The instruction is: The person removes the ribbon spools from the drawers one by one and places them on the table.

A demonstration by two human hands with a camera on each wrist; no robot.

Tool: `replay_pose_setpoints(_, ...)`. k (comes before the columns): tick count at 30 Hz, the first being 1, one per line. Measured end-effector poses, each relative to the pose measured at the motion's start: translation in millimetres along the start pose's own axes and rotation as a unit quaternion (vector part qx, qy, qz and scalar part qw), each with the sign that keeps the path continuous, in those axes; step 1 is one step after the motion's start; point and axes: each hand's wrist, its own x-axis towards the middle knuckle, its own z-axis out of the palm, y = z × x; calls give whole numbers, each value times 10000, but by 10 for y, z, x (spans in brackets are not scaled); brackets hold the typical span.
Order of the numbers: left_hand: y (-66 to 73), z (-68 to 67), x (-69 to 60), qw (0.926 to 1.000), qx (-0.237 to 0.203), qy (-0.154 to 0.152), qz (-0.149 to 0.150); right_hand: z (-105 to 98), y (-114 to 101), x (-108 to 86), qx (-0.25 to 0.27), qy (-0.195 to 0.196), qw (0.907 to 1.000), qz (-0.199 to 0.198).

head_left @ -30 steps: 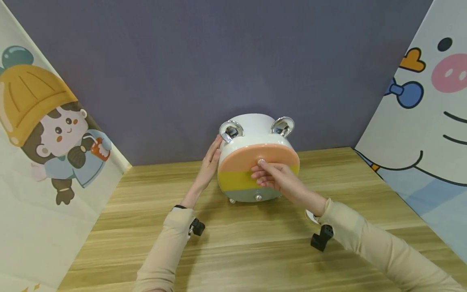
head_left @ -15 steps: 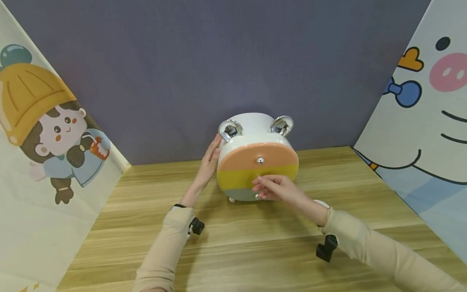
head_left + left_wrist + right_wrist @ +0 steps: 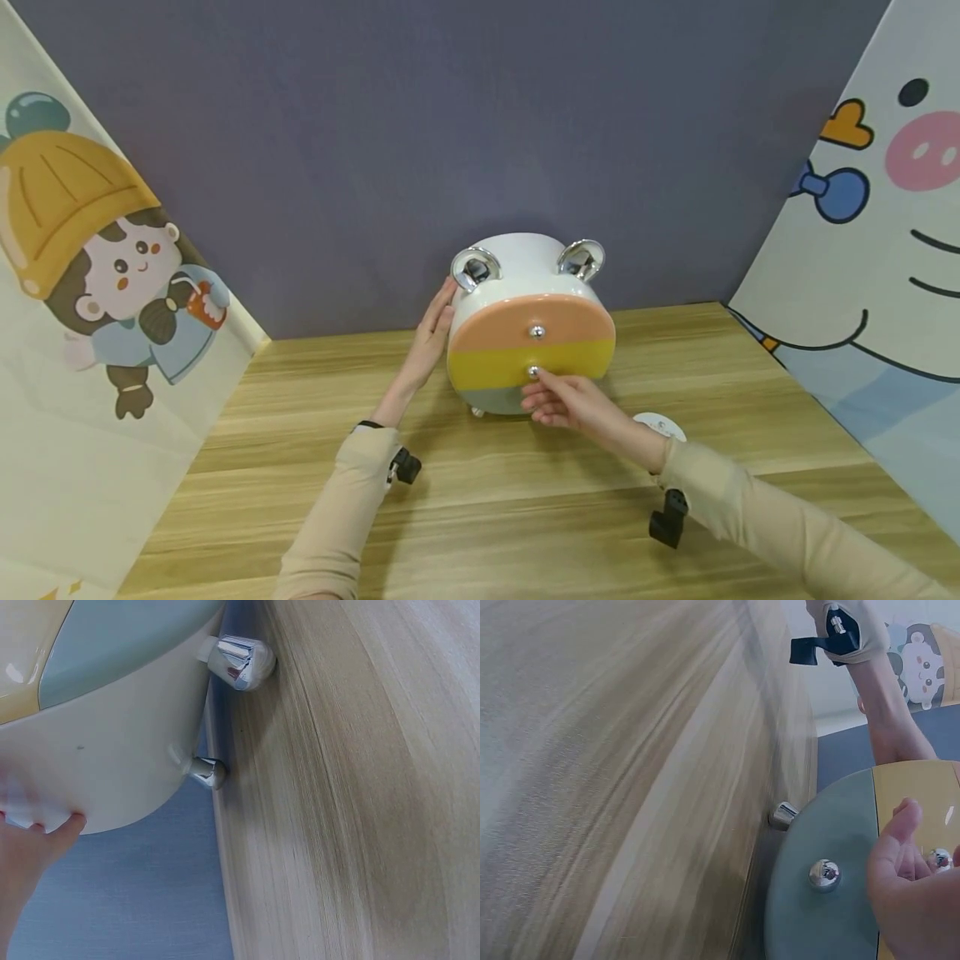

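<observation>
A small rounded drawer box (image 3: pixel 525 275) with silver ears stands on short silver feet against the back wall. Its front has an orange, a yellow and a grey-green drawer, all flush. My left hand (image 3: pixel 429 335) lies along the box's left side; in the left wrist view, fingertips (image 3: pixel 71 825) touch the white wall. My right hand (image 3: pixel 573 404) is at the yellow drawer, thumb tip at its silver knob (image 3: pixel 533 372), other fingers loosely curled below. In the right wrist view that knob shows beside the fingers (image 3: pixel 901 825), and the lowest knob (image 3: pixel 825 875) stands free.
A white round disc (image 3: pixel 660 426) lies on the wooden table (image 3: pixel 480 517), partly behind my right wrist. The grey back wall (image 3: pixel 480 125) rises directly behind the box. Cartoon-printed panels (image 3: pixel 150 467) flank the table on both sides.
My right hand has left the top knob on the orange drawer and moved down to the middle knob. My left hand stays at the box's side, and the drawers look the same.
</observation>
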Motion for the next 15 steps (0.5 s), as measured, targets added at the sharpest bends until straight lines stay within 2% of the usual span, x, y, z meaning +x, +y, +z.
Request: replay_pose_setpoints(15,-14,30,-12,9998,13,72,177,3,-24,87,354,26,9994,16)
